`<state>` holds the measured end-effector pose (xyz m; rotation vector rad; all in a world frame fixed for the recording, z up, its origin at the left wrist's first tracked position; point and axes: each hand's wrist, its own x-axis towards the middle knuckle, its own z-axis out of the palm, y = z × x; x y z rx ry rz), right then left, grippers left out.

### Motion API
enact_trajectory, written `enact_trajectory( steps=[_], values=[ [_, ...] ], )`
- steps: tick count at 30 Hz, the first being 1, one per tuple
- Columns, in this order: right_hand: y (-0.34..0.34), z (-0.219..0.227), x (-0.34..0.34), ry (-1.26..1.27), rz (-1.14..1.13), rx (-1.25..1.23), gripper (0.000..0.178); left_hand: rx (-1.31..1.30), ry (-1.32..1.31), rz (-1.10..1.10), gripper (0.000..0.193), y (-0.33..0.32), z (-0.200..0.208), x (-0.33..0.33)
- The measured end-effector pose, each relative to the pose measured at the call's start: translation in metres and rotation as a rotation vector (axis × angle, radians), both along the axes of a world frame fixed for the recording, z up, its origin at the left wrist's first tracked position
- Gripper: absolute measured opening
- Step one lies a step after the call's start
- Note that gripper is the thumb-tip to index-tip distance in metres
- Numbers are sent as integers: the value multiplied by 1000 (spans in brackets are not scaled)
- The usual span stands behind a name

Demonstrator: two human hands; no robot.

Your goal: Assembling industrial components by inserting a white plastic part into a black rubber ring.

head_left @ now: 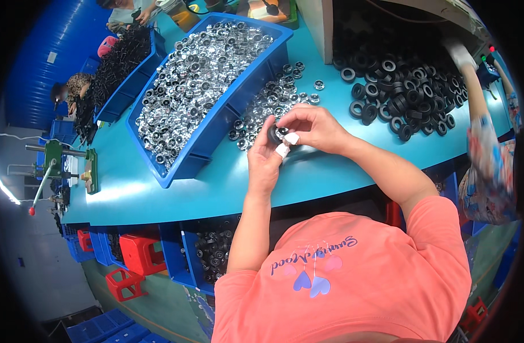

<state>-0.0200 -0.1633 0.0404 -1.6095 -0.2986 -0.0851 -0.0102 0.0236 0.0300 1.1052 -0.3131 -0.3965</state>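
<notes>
My left hand [264,162] and my right hand [318,130] meet over the teal table, both closed on small parts. A black rubber tyre [272,135] is gripped in the left fingers. Against it, the right fingers pinch a small shiny wheel hub [282,131]; whether it sits inside the tyre I cannot tell. White wraps cover both thumb tips. Just beyond my hands lies a loose spread of chrome wheel hubs [276,94]. To their left, a tilted blue bin [230,106] is heaped with the same hubs.
Black tyres [408,94] are piled at the right, by an opening, with another person's gloved hand [461,56] beside them. A second blue bin [128,80] holds black parts. A green hand press [53,160] stands at left. Below the table are a blue crate [179,257] and red stools [141,254].
</notes>
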Motion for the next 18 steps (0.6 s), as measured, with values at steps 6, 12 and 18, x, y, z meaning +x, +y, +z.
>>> enact_trajectory(
  steps=[6, 12, 18],
  values=[
    [2, 9, -5, -227, -65, -206, 33, -84, 79, -9, 71, 1, 1, 0],
    [5, 14, -4, -223, -131, -154, 29, -134, 104, -28, 69, 4, 0, 0],
    [5, 10, -4, -255, -144, -150, 28, -136, 115, -56, 69, 4, 1, 1]
  ],
)
